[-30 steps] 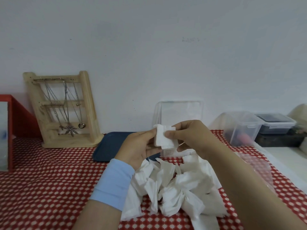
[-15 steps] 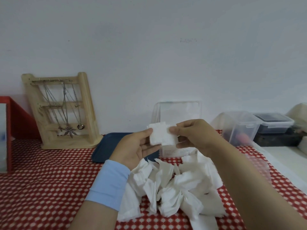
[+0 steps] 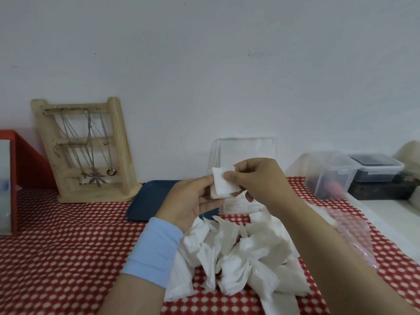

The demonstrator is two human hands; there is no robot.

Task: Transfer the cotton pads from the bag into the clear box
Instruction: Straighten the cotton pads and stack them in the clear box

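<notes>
Pinching pads [image 3: 223,185] between them, left hand [image 3: 191,201] and right hand [image 3: 256,178] hover above the pile [image 3: 238,253], the box [image 3: 246,148] just beyond by the wall [image 3: 227,76].

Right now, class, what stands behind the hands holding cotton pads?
The clear box; its top shows above the right hand. That hand and the cotton pads hide its middle and any contents.

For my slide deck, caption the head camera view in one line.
The left hand and right hand hold cotton pads above a pile, before the clear box.
</notes>
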